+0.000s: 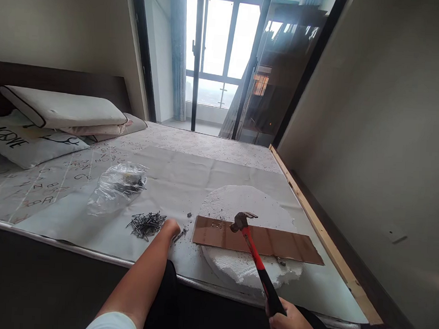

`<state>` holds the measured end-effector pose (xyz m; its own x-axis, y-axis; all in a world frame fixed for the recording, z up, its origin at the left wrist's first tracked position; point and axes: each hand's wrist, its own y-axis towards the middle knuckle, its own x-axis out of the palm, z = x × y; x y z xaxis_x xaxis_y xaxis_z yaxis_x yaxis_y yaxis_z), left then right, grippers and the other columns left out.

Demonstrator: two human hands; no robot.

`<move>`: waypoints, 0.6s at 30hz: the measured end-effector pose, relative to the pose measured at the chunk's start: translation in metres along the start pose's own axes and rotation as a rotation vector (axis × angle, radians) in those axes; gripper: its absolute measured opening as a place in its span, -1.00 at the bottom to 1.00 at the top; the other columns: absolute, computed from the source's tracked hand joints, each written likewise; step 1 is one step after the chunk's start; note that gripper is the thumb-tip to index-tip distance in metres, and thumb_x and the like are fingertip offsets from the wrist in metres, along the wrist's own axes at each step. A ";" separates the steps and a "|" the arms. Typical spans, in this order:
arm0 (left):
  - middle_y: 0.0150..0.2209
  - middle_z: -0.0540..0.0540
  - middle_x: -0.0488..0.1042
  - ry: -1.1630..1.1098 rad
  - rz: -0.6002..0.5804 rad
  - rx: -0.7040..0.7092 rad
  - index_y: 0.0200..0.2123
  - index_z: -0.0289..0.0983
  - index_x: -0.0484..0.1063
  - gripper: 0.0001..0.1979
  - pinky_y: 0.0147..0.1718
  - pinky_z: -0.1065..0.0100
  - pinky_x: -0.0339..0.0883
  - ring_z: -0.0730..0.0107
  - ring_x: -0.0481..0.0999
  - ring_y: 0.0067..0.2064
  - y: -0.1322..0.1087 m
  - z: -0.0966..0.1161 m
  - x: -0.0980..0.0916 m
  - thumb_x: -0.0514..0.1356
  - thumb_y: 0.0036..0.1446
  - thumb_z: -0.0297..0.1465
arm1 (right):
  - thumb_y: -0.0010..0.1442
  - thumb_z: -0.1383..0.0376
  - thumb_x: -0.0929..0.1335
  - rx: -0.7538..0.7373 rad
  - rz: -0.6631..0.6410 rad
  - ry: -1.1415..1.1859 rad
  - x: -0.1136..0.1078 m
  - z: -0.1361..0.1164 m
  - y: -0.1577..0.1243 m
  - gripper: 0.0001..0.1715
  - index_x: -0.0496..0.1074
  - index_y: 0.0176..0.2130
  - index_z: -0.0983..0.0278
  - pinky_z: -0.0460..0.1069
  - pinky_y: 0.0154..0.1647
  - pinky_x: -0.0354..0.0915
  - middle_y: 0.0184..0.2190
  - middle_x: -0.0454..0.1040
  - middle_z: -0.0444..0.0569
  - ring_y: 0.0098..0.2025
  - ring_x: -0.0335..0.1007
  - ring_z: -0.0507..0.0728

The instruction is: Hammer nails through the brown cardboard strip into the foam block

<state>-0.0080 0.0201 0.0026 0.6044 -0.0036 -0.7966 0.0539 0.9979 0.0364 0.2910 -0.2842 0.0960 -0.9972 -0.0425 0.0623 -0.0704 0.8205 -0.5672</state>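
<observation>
My right hand point(288, 320) is wrapped round the black end of a claw hammer point(254, 247) with a red and black handle. The hammer's head overlaps a brown board point(274, 242) lying across a white foam disc point(247, 200). Small grey crumbs and a few dark bits lie on and beside the board. My left hand point(172, 228) is low over the sheet, curled in, right beside a heap of nails point(146, 224). Its fingers are mostly hidden, and what they hold, if anything, does not show. A few dark, nail-like pieces point(181, 235) lie just right of it.
A clear plastic bag point(117, 186) with dark contents rests behind the nails. Under everything spreads a pale sheet point(175, 167) on a mattress. Pillows point(64, 108) are at the left, a wooden rail point(312, 216) runs along the right, and glass doors stand beyond.
</observation>
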 end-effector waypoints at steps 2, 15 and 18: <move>-0.65 -0.08 0.39 0.057 0.003 -0.086 -0.63 -0.32 0.37 -0.87 -0.44 0.36 0.26 0.29 0.45 -0.47 0.000 0.009 -0.009 0.26 -0.12 -0.48 | -0.17 0.27 0.22 0.010 -0.028 0.012 -0.002 -0.001 0.000 -0.86 0.16 -0.47 0.24 -0.14 -0.70 -0.19 -0.76 0.04 -0.34 -0.74 -0.17 -0.13; -0.38 -0.04 0.55 -0.279 -0.016 0.385 -0.41 -0.26 0.53 -0.86 -0.28 0.41 0.28 0.39 0.49 -0.31 -0.055 0.134 0.042 0.15 0.03 -0.45 | -0.18 0.27 0.20 -0.032 -0.007 0.079 -0.004 -0.010 0.004 -0.85 0.10 -0.47 0.20 -0.14 -0.75 -0.28 -0.80 -0.01 -0.38 -0.79 -0.23 -0.13; -0.37 -0.03 0.56 -0.218 -0.037 0.397 -0.40 -0.24 0.53 -0.86 -0.26 0.41 0.27 0.40 0.49 -0.29 -0.051 0.132 0.051 0.15 0.04 -0.48 | -0.18 0.28 0.20 -0.045 -0.010 0.068 -0.005 -0.009 0.005 -0.85 0.09 -0.48 0.20 -0.14 -0.77 -0.28 -0.82 -0.01 -0.38 -0.80 -0.23 -0.13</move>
<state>0.1253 -0.0391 0.0395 0.7473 -0.0951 -0.6577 0.3536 0.8949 0.2724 0.2963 -0.2750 0.1003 -0.9922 -0.0131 0.1237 -0.0772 0.8451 -0.5291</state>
